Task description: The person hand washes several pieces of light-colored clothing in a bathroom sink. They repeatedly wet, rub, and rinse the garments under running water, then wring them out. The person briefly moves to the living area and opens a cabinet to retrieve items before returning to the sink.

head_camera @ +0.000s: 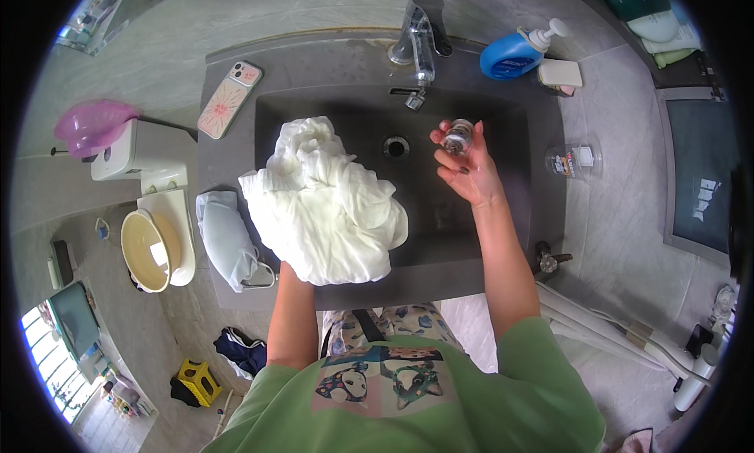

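Note:
A bundle of white cloth (pixel 330 205) is held up over the left side of the dark grey sink basin (pixel 453 217). My left forearm (pixel 294 317) reaches under it, and the cloth hides my left hand and its fingers. In my right hand (pixel 471 173) is a small round metal sink stopper (pixel 458 137), gripped by the fingers above the basin's right half. To the left of that hand is the open drain hole (pixel 396 148). A chrome faucet (pixel 421 41) stands behind the basin, its swivel spout tip angled down.
On the counter lie a phone in a patterned case (pixel 230 100) and a pale fabric bundle (pixel 227 241). A blue pump bottle (pixel 513 55), a soap bar (pixel 559 73) and a clear cup (pixel 574 160) stand at the right. A yellow basin (pixel 150 250) rests on the toilet.

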Demonstrator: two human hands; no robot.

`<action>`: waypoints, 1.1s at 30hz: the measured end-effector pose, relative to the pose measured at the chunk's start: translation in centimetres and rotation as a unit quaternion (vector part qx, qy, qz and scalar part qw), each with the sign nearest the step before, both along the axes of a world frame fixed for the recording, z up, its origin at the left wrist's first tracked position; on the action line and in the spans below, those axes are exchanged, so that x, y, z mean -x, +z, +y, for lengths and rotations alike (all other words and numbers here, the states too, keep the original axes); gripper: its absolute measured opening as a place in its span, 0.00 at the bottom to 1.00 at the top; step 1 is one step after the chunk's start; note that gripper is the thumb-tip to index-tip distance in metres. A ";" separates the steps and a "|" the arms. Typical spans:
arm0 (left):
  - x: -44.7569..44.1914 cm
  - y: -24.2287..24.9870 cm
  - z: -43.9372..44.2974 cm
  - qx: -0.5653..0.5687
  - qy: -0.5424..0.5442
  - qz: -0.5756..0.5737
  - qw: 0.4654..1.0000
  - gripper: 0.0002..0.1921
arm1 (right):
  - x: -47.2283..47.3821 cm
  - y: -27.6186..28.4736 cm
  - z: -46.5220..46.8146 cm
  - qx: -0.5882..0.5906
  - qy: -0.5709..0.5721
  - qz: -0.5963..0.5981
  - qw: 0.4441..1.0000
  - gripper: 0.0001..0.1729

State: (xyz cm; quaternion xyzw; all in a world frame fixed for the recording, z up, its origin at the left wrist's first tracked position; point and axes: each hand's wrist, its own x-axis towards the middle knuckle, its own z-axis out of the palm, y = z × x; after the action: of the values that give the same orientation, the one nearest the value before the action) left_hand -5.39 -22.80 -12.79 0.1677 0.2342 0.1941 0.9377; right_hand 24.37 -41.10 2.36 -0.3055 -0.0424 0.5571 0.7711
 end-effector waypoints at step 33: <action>0.3 -0.5 -0.1 0.004 0.017 0.005 1.000 0.26 | 6.8 -13.9 2.1 0.381 0.113 -0.876 0.274 0.44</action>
State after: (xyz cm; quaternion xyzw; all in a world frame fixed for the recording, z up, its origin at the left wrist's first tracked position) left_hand -5.70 -22.94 -13.27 0.1612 0.2426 0.2086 0.9336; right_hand 17.57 -39.02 -11.57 -0.8604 -0.5095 -0.0113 -0.0048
